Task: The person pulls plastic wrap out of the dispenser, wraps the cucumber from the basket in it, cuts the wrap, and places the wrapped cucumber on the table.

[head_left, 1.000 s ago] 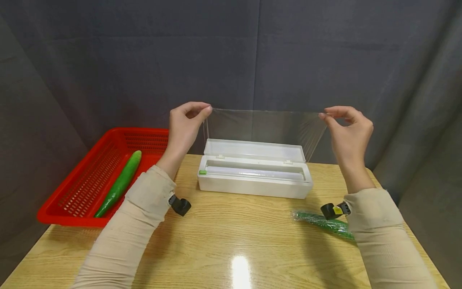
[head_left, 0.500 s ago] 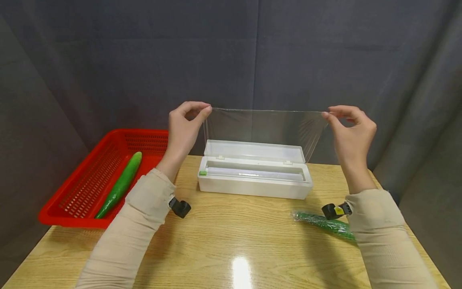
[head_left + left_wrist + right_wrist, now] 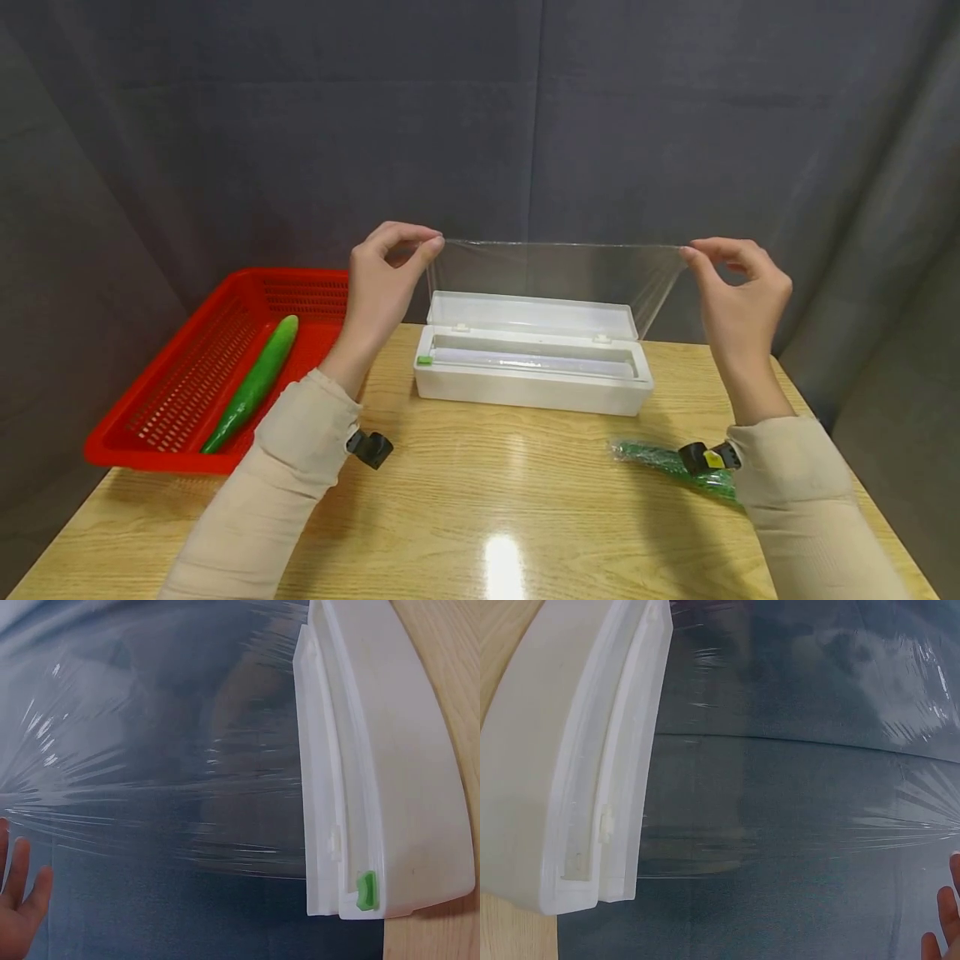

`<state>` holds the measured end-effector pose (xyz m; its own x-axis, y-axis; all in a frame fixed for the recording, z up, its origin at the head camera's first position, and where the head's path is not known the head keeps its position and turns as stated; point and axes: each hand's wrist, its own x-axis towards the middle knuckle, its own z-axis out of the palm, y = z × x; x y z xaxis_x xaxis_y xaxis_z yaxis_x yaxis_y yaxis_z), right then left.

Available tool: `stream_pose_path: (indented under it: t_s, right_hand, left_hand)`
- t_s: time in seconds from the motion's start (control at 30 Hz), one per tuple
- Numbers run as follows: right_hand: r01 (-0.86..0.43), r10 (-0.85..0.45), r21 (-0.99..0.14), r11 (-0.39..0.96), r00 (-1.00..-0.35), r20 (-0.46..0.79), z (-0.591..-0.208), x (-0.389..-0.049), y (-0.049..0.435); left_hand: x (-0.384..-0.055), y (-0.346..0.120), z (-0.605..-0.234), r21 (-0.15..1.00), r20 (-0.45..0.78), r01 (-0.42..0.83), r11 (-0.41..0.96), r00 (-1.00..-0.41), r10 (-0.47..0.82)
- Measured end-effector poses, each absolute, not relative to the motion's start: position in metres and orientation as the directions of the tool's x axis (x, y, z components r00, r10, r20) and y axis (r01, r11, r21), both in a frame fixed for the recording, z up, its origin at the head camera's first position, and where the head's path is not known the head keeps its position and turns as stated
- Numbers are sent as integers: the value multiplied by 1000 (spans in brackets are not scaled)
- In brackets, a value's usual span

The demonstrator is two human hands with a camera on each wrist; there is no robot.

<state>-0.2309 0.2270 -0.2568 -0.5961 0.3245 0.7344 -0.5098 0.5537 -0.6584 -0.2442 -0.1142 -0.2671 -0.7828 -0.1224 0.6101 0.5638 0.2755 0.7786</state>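
Observation:
Between my two hands a sheet of clear cling film (image 3: 562,265) is stretched, its upper edge nearly level. My left hand (image 3: 386,279) pinches one top corner between thumb and forefinger. The other top corner is pinched by my right hand (image 3: 742,292). The film runs down to a white cling film dispenser box (image 3: 532,396), whose lid (image 3: 532,315) is tipped back. A roll (image 3: 532,361) lies inside, and a green slider (image 3: 366,891) sits at the box's left end. Creases fan out from the held corners in both wrist views.
At the left stands a red plastic basket (image 3: 161,458) with a green cucumber (image 3: 255,385) in it. A film-wrapped cucumber (image 3: 652,457) lies on the wooden table (image 3: 450,492) at the right, partly behind my right wrist camera. A grey curtain (image 3: 480,108) hangs behind the table.
Both hands have come down slightly, and the right hand has shifted a little to the right. The film's top edge is lower and a bit wider. Both corners remain pinched.

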Motion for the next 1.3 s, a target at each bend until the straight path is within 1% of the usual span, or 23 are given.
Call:
stream_pose_path:
  t_s: [0.17, 0.33, 0.6, 0.8, 1.03, 1.2, 1.3]
  right_hand:
    - [-526, 311, -627, 575, -568, 762, -269, -233, 239]
    - [-533, 305, -607, 590, -549, 779, -275, -226, 244]
    - [-540, 274, -600, 590, -565, 778, -274, -199, 241]
    - [-560, 220, -567, 605, -566, 794, -276, -183, 243]
    - [-548, 187, -565, 616, -595, 781, -287, -169, 252]
    - [-578, 139, -530, 621, -584, 800, -294, -159, 258]
    - [-600, 106, -501, 624, -570, 815, -297, -153, 262]
  left_hand:
    - [-236, -114, -270, 777, 614, 575, 255, -782, -109]
    - [-229, -116, -272, 766, 626, 586, 266, -774, -96]
    - [-214, -120, -275, 764, 618, 576, 290, -782, -76]
    - [-202, -123, -278, 745, 630, 591, 311, -776, -34]
    - [-184, -128, -285, 726, 634, 590, 353, -773, -12]
    - [-172, -130, -293, 702, 644, 608, 370, -764, 34]
    - [-165, -131, -296, 701, 643, 617, 357, -764, 58]
